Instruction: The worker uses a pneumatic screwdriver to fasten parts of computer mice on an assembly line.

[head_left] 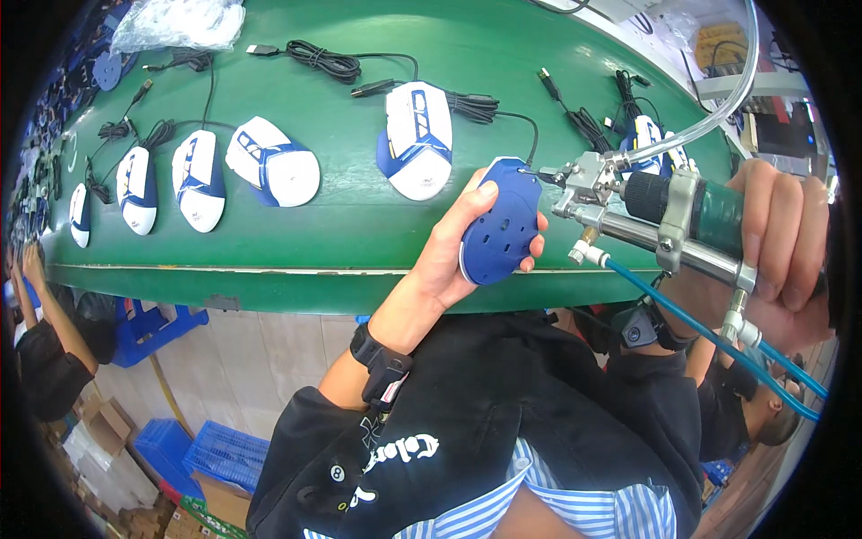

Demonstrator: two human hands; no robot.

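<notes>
A computer mouse (501,220) is in my left hand (453,238), its blue underside turned up and my fingers closed around its edges. Small recesses show in that underside, and the cord leaves its far end. Fingers wrapped around the body, my right hand (786,234) grips a metal glue-dispensing valve (660,225) with a dark green cylinder. Its nozzle end lies close to the far edge of the mouse; whether the tip touches is too small to tell. Just left of my left hand, a white and blue mouse (418,144) lies top up on the green table.
Several more corded mice, such as one white-and-blue mouse (274,162), lie along the green table (350,225). Clear plastic bags (180,22) sit at the far left. A clear hose (718,112) and blue air tubes (682,305) trail from the valve. Co-workers sit at both sides.
</notes>
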